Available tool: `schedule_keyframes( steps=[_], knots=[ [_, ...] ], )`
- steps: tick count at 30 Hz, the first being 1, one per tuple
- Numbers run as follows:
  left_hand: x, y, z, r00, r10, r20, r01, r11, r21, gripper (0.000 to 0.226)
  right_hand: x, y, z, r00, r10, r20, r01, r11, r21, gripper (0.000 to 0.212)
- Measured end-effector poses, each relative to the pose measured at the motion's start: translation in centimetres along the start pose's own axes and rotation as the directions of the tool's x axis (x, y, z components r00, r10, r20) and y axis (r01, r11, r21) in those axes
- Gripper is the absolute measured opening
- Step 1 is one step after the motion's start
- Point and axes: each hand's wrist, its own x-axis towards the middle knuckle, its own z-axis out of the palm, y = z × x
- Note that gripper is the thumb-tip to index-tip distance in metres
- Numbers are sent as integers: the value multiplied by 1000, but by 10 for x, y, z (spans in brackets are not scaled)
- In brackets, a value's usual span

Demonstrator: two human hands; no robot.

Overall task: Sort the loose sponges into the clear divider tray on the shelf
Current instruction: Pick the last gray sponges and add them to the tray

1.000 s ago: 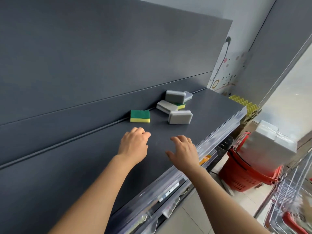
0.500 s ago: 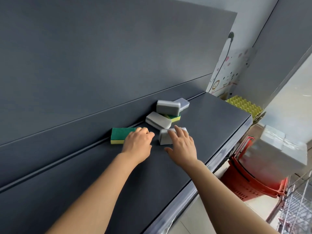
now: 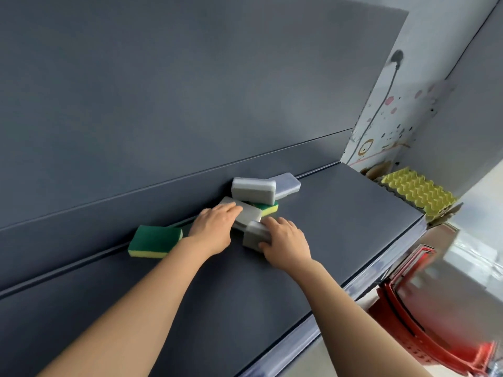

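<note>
Several sponges lie loose near the back of the dark grey shelf (image 3: 313, 240). A green-and-yellow sponge (image 3: 155, 241) lies alone to the left. My left hand (image 3: 213, 229) rests its fingers on a flat grey sponge (image 3: 249, 213) in the pile. My right hand (image 3: 284, 240) grips the nearest grey sponge (image 3: 253, 235), thumb under its front edge. Behind them a grey sponge (image 3: 253, 190) sits on a second green-and-yellow sponge (image 3: 268, 208), and a bluish-grey sponge (image 3: 287, 185) lies at the back wall. No clear divider tray shows.
The shelf's front edge has a clear price strip (image 3: 362, 276). A yellow egg-crate foam pad (image 3: 417, 192) lies beyond the shelf's right end. Below right stands a red shopping basket (image 3: 424, 325) holding a white wrapped pack (image 3: 468, 265). A grey back panel (image 3: 190, 91) rises behind the shelf.
Both hands reached forward from the shelf's front to the pile. The left hand passed the green sponge onto the flat grey one; the right hand closed on the nearest grey sponge.
</note>
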Motion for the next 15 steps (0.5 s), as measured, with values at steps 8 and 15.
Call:
schedule_keyframes(
  steps=[8, 15],
  knots=[
    [17, 15, 0, 963, -253, 94, 240, 962, 132, 51, 17, 27, -10, 996, -19, 82, 11, 996, 92, 40],
    [-12, 21, 1, 847, -479, 231, 532, 770, -353, 51, 24, 33, -20, 974, -81, 211, 44, 984, 173, 43]
  ],
)
